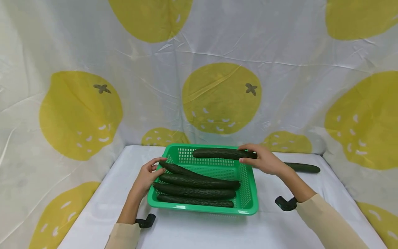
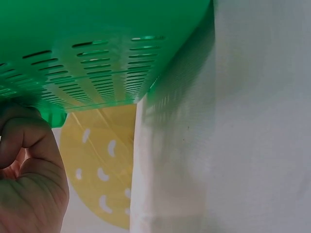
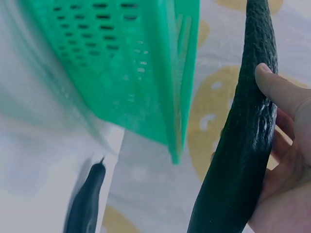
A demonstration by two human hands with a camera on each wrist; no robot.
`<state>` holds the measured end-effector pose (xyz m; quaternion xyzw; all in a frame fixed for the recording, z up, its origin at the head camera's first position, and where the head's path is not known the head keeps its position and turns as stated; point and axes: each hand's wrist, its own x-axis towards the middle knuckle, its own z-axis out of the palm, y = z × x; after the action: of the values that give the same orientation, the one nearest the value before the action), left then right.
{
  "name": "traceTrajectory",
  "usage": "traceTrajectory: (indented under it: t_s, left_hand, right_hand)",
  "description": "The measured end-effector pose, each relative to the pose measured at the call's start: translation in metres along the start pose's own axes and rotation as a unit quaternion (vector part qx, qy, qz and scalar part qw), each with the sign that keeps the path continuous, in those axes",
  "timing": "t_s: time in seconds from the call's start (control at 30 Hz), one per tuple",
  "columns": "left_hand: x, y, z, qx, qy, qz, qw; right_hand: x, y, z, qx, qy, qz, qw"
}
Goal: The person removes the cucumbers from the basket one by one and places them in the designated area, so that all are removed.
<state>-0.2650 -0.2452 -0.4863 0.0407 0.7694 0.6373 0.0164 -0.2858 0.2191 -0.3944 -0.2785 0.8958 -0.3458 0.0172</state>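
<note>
A green plastic basket [image 1: 199,206] stands on the table with several dark green cucumbers [image 1: 199,181] lying lengthwise in it. At its left rim is my left hand [image 1: 147,177], thumb and curled fingers gripping the edge beside the cucumber ends. In the left wrist view, the curled fingers of the left hand [image 2: 34,170] sit against the basket's side. Over the far right part of the basket, my right hand [image 1: 264,159] holds another cucumber [image 1: 220,153] by its right end, roughly level. The right wrist view shows the thumb across this bumpy cucumber [image 3: 243,131], apart from the basket wall.
One more cucumber [image 1: 303,167] lies on the white tabletop [image 1: 273,224] right of the basket, partly behind the right forearm. A lemon-patterned cloth [image 1: 149,86] hangs behind the table and at both sides. Each wrist carries a black camera mount [image 1: 286,203].
</note>
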Motion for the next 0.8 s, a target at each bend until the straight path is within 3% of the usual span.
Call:
traceTrajectory:
  t_s: [0.3,0.5,0.8]
  left_hand:
    - [0.001,-0.004,-0.002,-0.002,-0.001,0.002,1.0000]
    - [-0.001,-0.005,-0.004,0.002,-0.002,0.007,1.0000]
    - [0.001,-0.004,0.000,0.002,0.004,0.008,1.0000]
  right_hand:
    - [-0.023,0.026,-0.018,-0.006,0.028,0.027,0.9992]
    - [-0.039,0.043,-0.028,-0.038,0.043,0.042,0.9975]
    - [-0.077,0.070,-0.046,-0.070,0.066,0.085,0.9917]
